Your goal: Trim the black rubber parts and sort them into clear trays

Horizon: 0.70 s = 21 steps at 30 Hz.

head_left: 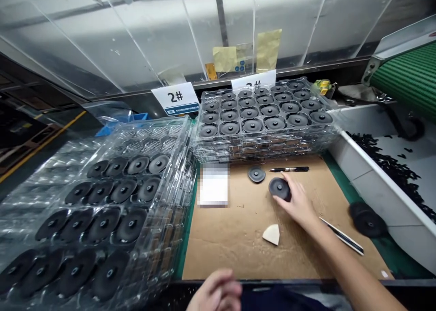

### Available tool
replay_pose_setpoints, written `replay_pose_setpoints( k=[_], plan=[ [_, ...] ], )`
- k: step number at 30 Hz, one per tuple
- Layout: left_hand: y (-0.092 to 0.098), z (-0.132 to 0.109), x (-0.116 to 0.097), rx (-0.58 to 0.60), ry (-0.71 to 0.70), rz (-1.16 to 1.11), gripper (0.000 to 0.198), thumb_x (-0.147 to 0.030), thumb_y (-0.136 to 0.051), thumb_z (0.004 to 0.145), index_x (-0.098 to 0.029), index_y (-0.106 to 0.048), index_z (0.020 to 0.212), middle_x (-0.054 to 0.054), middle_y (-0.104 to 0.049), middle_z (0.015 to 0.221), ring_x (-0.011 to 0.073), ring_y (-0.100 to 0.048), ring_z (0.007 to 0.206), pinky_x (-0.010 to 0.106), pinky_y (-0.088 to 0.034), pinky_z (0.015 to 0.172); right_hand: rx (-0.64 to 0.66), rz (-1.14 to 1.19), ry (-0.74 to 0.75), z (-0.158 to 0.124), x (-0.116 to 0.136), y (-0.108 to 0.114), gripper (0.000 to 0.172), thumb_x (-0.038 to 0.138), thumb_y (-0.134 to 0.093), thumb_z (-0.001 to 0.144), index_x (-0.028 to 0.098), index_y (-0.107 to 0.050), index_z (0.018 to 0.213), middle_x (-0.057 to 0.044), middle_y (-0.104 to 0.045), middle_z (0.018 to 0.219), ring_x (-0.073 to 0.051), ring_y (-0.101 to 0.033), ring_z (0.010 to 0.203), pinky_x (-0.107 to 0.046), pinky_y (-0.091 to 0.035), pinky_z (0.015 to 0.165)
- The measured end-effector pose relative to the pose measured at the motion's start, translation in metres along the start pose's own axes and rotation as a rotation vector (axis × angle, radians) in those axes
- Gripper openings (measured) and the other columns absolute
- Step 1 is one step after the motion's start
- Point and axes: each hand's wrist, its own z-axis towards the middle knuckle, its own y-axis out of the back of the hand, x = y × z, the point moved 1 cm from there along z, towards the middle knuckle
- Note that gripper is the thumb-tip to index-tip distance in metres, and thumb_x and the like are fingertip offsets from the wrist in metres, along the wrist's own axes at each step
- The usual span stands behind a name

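Note:
My right hand (296,204) reaches over a brown cardboard sheet (221,252) and grips a round black speaker part (279,189) by its right side. A second such part (256,174) lies flat near the far edge of the sheet. My left hand (216,291) is blurred and cut off at the bottom edge, near the bench front. Its fingers curl, and nothing shows in them. Close to my right wrist lie a white triangular piece (271,234) and a long craft knife (342,236). A black pen (289,169) lies beyond my right hand.
Stacked clear trays of black speaker parts stand to the left (102,211) and far side (262,115). A white bin (384,165) holds black scraps at right. Beyond it runs a green conveyor belt (408,79). A clear plastic screen (136,38) rises behind.

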Motion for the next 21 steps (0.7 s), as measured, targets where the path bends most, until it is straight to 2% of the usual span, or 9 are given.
replay_pose_setpoints(
  k=[2, 4, 6, 8, 11, 14, 16, 18, 21],
  plan=[
    [-0.008, 0.006, 0.017, 0.096, 0.100, -0.112, 0.039, -0.051, -0.060, 0.079, -0.037, -0.060, 0.115, 0.005, -0.065, 0.115, 0.0163, -0.068, 0.078, 0.024, -0.049, 0.062, 0.134, 0.063, 0.100, -0.027, 0.017, 0.020, 0.067, 0.031, -0.058, 0.081, 0.025, -0.028, 0.140, -0.009, -0.052, 0.129, -0.023, -0.050, 0.119, -0.041, -0.042, 0.100],
    [-0.022, 0.025, 0.029, 0.224, 0.213, -0.123, 0.053, -0.063, -0.044, 0.081, -0.031, -0.055, 0.122, 0.009, -0.064, 0.116, 0.0180, -0.070, 0.070, 0.023, -0.048, 0.054, 0.365, 0.139, 0.219, -0.053, 0.036, 0.042, 0.070, 0.029, -0.058, 0.081, 0.030, -0.023, 0.142, -0.005, -0.046, 0.137, -0.018, -0.045, 0.125, -0.035, -0.041, 0.103],
    [-0.036, 0.045, 0.036, 0.341, 0.332, -0.063, 0.070, -0.071, -0.031, 0.081, -0.017, -0.062, 0.114, 0.011, -0.070, 0.093, 0.0174, -0.069, 0.059, 0.021, -0.045, 0.046, 0.566, 0.195, 0.302, -0.072, 0.052, 0.062, 0.073, 0.025, -0.057, 0.083, 0.032, -0.017, 0.144, -0.004, -0.041, 0.142, -0.017, -0.040, 0.130, -0.035, -0.039, 0.106],
    [-0.045, 0.059, 0.037, 0.467, 0.455, 0.008, 0.085, -0.076, -0.021, 0.078, -0.007, -0.068, 0.093, 0.011, -0.068, 0.066, 0.0158, -0.065, 0.050, 0.020, -0.043, 0.042, 0.642, 0.215, 0.343, -0.081, 0.065, 0.077, 0.073, 0.020, -0.054, 0.084, 0.031, -0.015, 0.145, -0.005, -0.038, 0.144, -0.018, -0.036, 0.133, -0.037, -0.037, 0.108],
    [-0.046, 0.061, 0.031, 0.593, 0.531, 0.026, 0.092, -0.083, -0.017, 0.071, -0.008, -0.069, 0.085, 0.010, -0.067, 0.058, 0.0166, -0.063, 0.047, 0.022, -0.044, 0.042, 0.666, 0.230, 0.403, -0.082, 0.079, 0.087, 0.073, 0.013, -0.050, 0.084, 0.026, -0.016, 0.146, -0.007, -0.036, 0.145, -0.019, -0.034, 0.134, -0.037, -0.034, 0.110],
    [-0.040, 0.048, 0.024, 0.587, 0.493, -0.054, 0.082, -0.080, -0.034, 0.070, -0.010, -0.067, 0.097, 0.010, -0.070, 0.072, 0.0190, -0.066, 0.054, 0.025, -0.047, 0.047, 0.720, 0.253, 0.474, -0.080, 0.086, 0.085, 0.071, 0.010, -0.048, 0.083, 0.024, -0.018, 0.146, -0.006, -0.037, 0.145, -0.018, -0.035, 0.133, -0.035, -0.035, 0.110],
    [-0.035, 0.037, 0.021, 0.545, 0.415, -0.147, 0.070, -0.072, -0.048, 0.072, -0.013, -0.064, 0.106, 0.011, -0.071, 0.087, 0.0210, -0.069, 0.063, 0.024, -0.048, 0.051, 0.692, 0.243, 0.466, -0.078, 0.082, 0.079, 0.069, 0.014, -0.048, 0.085, 0.025, -0.017, 0.146, -0.006, -0.039, 0.144, -0.018, -0.038, 0.131, -0.035, -0.037, 0.108],
    [-0.030, 0.024, 0.019, 0.471, 0.283, -0.264, 0.058, -0.062, -0.057, 0.074, -0.023, -0.058, 0.116, 0.012, -0.066, 0.111, 0.0236, -0.070, 0.081, 0.024, -0.050, 0.060, 0.573, 0.192, 0.347, -0.074, 0.069, 0.067, 0.063, 0.023, -0.049, 0.088, 0.027, -0.021, 0.145, -0.007, -0.047, 0.136, -0.018, -0.051, 0.118, -0.034, -0.046, 0.098],
    [-0.024, 0.008, 0.021, 0.338, 0.091, -0.409, 0.049, -0.049, -0.065, 0.076, -0.035, -0.049, 0.120, 0.007, -0.054, 0.132, 0.0272, -0.061, 0.110, 0.028, -0.048, 0.085, 0.345, 0.037, 0.093, -0.073, 0.041, 0.035, 0.049, 0.037, -0.048, 0.089, 0.025, -0.040, 0.135, -0.009, -0.058, 0.114, -0.016, -0.064, 0.077, -0.033, -0.055, 0.071]
  ],
)
